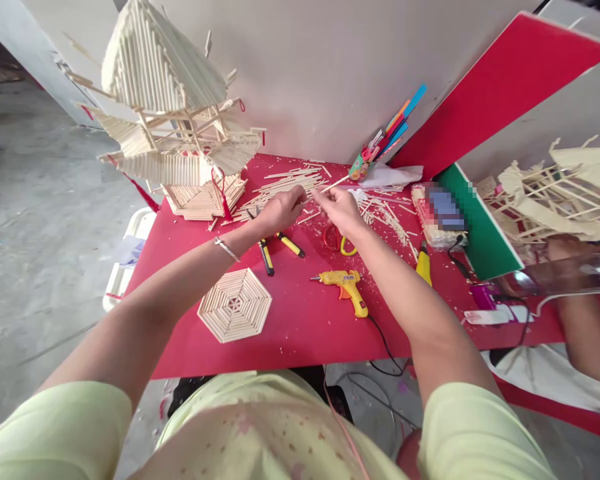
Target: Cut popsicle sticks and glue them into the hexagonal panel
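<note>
My right hand [341, 209] pinches a thin wooden stick [337, 183], which slants up toward a decorated pen holder. Close beside it, my left hand [284, 208] is closed, its fingertips near the stick's lower end; what they hold is hidden. Beneath and behind both hands lies a loose pile of wooden sticks [293, 185]. Yellow-and-black handled pliers [291, 245] rest below my left hand. Scissors [349, 248] with red and yellow handles lie under my right wrist. Nearer to me are a yellow glue gun [347, 287] and a hexagonal stick panel [235, 305].
A tall stick-built pavilion model [165, 120] stands at the back left of the red table [300, 347]. The pen holder [363, 167] is by the wall. A yellow cutter [423, 267] and green board [475, 227] lie right. Another person's arm [580, 293] reaches in beyond.
</note>
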Demonstrator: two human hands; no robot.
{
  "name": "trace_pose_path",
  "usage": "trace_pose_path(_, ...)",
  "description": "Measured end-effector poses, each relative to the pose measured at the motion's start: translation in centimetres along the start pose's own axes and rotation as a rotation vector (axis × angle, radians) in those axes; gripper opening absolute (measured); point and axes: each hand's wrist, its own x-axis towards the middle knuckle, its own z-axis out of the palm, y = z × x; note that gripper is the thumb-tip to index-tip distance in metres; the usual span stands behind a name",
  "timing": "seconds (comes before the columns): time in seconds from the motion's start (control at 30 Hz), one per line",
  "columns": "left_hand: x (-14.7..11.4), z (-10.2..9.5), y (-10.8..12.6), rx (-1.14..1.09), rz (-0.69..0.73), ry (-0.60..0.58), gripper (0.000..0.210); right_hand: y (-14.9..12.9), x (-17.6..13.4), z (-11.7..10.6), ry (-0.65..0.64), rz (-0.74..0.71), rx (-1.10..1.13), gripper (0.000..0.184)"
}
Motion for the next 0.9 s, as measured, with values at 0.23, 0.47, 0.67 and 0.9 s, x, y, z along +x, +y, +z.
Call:
trace_pose_path(0.23, -12.8, -6.9, -2.9, -0.239, -0.055, -0.063, 0.015, -4.2, -6.6, 4.0, -0.098, 0.119, 0.732, 0.049)
trace_pose_path(0.47, -21.0, -9.2, -5.1, -0.144, -0.182, 0.022, 0.02, -4.1, -13.7, 11.5, -0.139, 0.076, 0.575, 0.044)
trace_pose_path(0.67, -24.0, -9.2, -7.0, -0.055, -0.216, 0.103, 0.025, -4.1, -17.9, 13.1, 0.028, -0.13, 0.0, 0.037)
trace_pose_path(0.9, -25.5, -8.5, -7.3, -0.03, -0.284, 0.075, 0.025, -3.9, -20.2, 13.2, -0.03, -0.136, -0.281, 0.031)
